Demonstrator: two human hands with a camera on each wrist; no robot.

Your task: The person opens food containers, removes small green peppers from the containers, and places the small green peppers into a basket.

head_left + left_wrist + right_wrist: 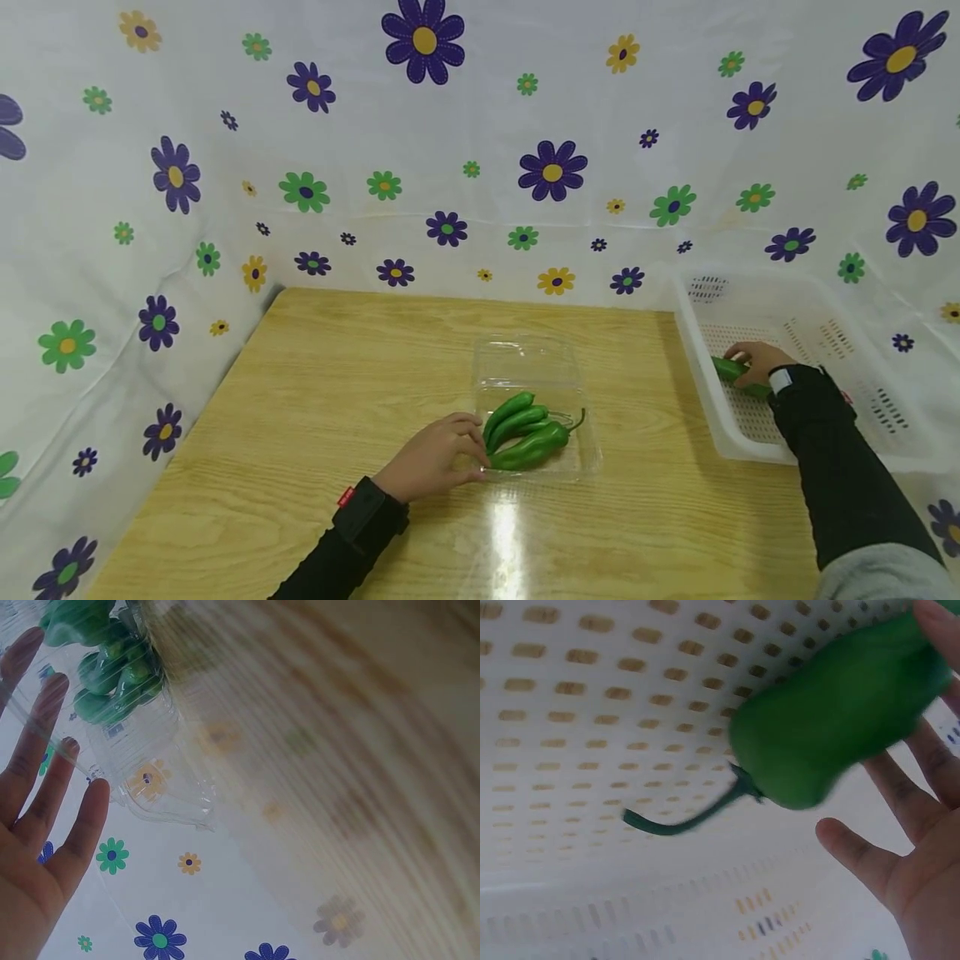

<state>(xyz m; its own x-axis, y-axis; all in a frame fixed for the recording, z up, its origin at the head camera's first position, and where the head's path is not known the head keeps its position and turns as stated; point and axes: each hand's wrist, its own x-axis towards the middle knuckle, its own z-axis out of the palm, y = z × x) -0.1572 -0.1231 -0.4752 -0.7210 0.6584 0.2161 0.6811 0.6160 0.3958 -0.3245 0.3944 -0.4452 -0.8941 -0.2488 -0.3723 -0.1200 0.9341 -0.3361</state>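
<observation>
In the head view, a clear plastic clamshell box (525, 362) lies on the table with its lid folded back. Several green peppers (534, 448) are grouped inside it. My left hand (431, 458) touches the box's left side; the left wrist view shows its fingers (52, 697) extended and spread against the plastic. Over at the right, my right hand (761, 364) reaches into a white basket (697, 392) and holds a green pepper (825, 712) by the end away from its curved stem. Part of that pepper is hidden by the fingers.
The wooden table (337, 358) carries the box in the middle and the perforated basket at its right edge. A white cloth (480, 117) with printed flowers hangs behind and at both sides.
</observation>
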